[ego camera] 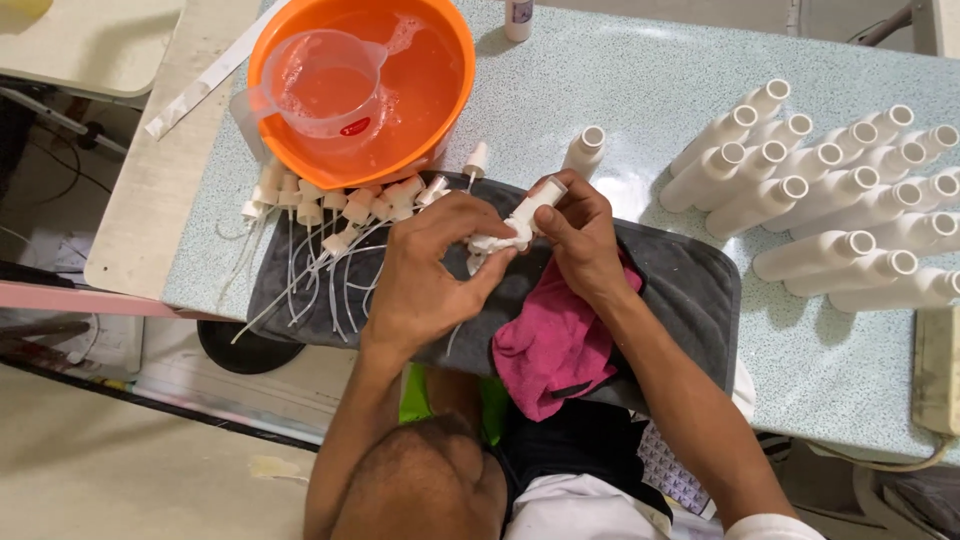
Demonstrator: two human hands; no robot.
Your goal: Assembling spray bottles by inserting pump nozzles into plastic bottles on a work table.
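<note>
Nearest the lens: a bent knee and two forearms reaching up onto a speckled table (600,90).

Head view:
- Left hand (425,270): fingers curled together, clamped on a white spray pump head (497,240).
- Right hand (580,235): fingers closed around a small white bottle (535,205), held tilted, touching the pump head. Both sit above the grey towel (700,290), near its far edge.
- Pink cloth (555,345): bunched on the towel, directly under the right wrist, at the near table edge.
- Loose pump heads (340,205) with long dip tubes: spread on the towel's left part, tubes trailing past the near edge.
- Orange basin (440,110): just beyond the pumps, holding liquid and a clear measuring jug (320,80).
- Single bottle (584,150): upright, just beyond the hands.
- Empty white bottles (830,190): lying in rows at right, well apart from the hands.
- Open surface: a bare strip between the hands and the bottle rows
</note>
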